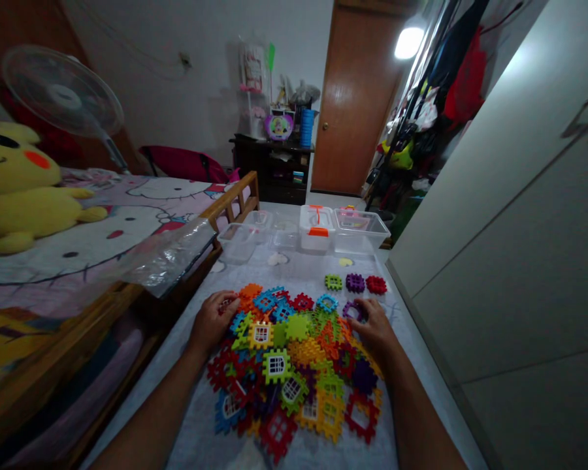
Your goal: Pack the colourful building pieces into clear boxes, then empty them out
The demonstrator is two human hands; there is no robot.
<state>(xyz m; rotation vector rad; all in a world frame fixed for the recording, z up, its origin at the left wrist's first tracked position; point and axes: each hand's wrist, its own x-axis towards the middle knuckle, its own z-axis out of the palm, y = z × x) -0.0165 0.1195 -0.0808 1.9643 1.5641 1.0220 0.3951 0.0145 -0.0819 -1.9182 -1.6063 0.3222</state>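
Note:
A heap of toothed plastic building blocks (298,326) in many colours lies on the cloth-covered surface in front of me. Some of them carry white window grilles, like the yellow block (261,334) and the green block (276,365). At the heap's right edge my right hand (376,329) pinches a purple building block (349,309) with an open centre. My left hand (213,320) is at the left edge, its fingers curled beside orange blocks (249,297); a bit of red shows between them, too small to make out.
Behind the heap, a green block (333,282), a purple block (355,282) and a red block (376,284) sit in a row. Farther back stand clear plastic bins (360,232) and a lidded box (316,228). A wooden bed rail (228,196) borders the left, a pale cabinet (509,261) the right.

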